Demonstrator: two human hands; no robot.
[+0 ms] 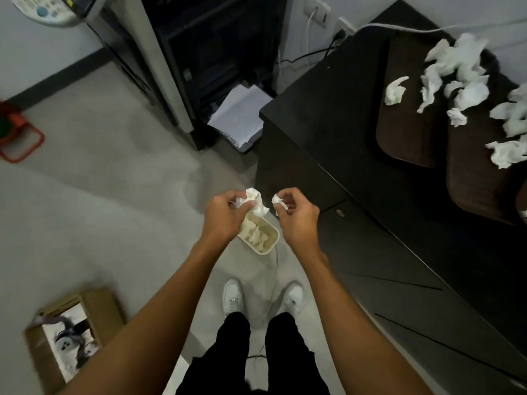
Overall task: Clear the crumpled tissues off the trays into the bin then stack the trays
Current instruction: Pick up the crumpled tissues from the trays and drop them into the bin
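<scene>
The left hand (221, 220) pinches a big crumpled tissue (256, 202) in its grip, right above the little bin (274, 241) on the floor (tissues lie inside it). The right hand (296, 220) pinches a small tissue (277, 200) just beside. Far right, loose tissues (467, 95) lie on brown trays (405, 138) on the dark tabletop (328, 95).

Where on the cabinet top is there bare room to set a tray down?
The strip of cabinet top between its left edge and the left tray is bare, as is that tray's near half. Crowded: tissues pile over both trays' far ends and the right tray's middle.
</scene>
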